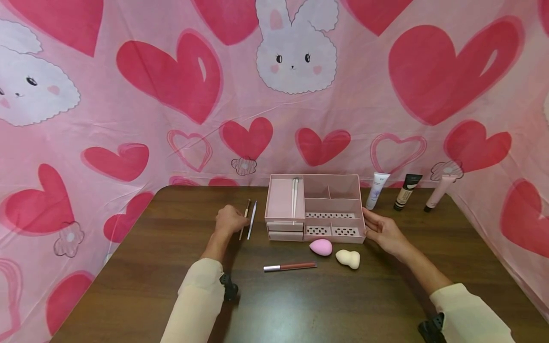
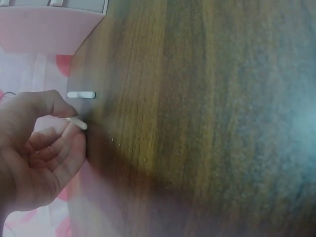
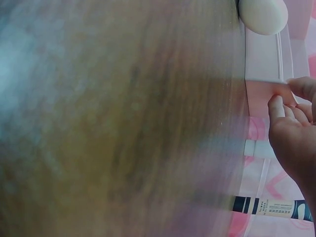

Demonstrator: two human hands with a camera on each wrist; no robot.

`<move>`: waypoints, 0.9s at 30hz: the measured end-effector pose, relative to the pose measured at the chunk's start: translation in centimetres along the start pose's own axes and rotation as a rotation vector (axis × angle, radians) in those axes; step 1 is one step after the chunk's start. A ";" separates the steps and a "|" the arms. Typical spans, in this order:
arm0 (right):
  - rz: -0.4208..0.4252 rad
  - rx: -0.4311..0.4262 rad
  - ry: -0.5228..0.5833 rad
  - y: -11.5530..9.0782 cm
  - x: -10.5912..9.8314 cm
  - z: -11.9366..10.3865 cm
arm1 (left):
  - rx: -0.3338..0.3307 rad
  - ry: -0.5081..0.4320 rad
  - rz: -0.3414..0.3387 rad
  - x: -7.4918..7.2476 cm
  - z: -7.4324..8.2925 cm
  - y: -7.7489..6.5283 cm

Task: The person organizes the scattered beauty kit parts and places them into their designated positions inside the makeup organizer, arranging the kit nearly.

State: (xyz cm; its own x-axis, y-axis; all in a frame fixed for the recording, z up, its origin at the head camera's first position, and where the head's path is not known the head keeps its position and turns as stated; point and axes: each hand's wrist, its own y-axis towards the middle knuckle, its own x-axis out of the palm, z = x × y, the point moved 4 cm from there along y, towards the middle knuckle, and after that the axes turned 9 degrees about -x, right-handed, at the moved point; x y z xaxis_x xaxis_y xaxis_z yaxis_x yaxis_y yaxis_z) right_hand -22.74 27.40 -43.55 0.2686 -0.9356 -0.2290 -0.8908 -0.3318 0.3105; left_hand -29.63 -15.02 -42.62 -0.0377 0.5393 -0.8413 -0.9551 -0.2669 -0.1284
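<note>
My left hand (image 1: pixel 230 219) pinches a slim makeup brush with a tan handle (image 1: pixel 241 233) between thumb and fingers, left of the organizer; its pale handle end (image 2: pixel 83 124) shows in the left wrist view. Beside it lies a white slim brush (image 1: pixel 252 220). A pink makeup organizer (image 1: pixel 285 195) stands at the back middle of the table, with two small drawers at its lower left. Pale brushes (image 1: pixel 294 197) stand in its left part. My right hand (image 1: pixel 388 236) rests its fingers against the organizer's right side wall (image 3: pixel 264 98), near the front corner.
In front of the organizer lie a pink sponge (image 1: pixel 321 247), a cream sponge (image 1: pixel 349 258) and a lip gloss tube (image 1: pixel 290 267). A white tube (image 1: pixel 377 191), a black-capped tube (image 1: pixel 407 192) and a pink tube (image 1: pixel 440 193) stand at the back right, near the patterned cloth.
</note>
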 end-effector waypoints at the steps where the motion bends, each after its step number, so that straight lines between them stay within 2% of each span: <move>1: -0.001 -0.002 0.000 0.0 0.0 0.0 | -0.003 -0.006 0.000 0.0 -0.1 0.0; 16: -0.005 0.018 0.003 0.0 0.1 -0.1 | -0.024 -0.118 -0.082 -0.2 -0.4 0.0; 24: -0.005 0.042 -0.021 0.0 0.1 -0.1 | -0.051 -0.276 -0.136 -0.1 0.0 0.5; 27: -0.003 0.049 -0.029 0.0 0.0 0.0 | -0.048 -0.285 -0.137 -0.2 0.3 0.5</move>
State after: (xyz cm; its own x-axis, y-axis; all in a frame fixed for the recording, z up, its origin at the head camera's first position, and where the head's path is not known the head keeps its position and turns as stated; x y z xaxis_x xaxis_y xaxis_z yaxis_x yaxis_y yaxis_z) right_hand -22.70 27.40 -43.57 0.2616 -0.9304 -0.2567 -0.9069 -0.3280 0.2647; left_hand -30.19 -15.04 -42.43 0.0031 0.7733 -0.6340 -0.9422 -0.2102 -0.2611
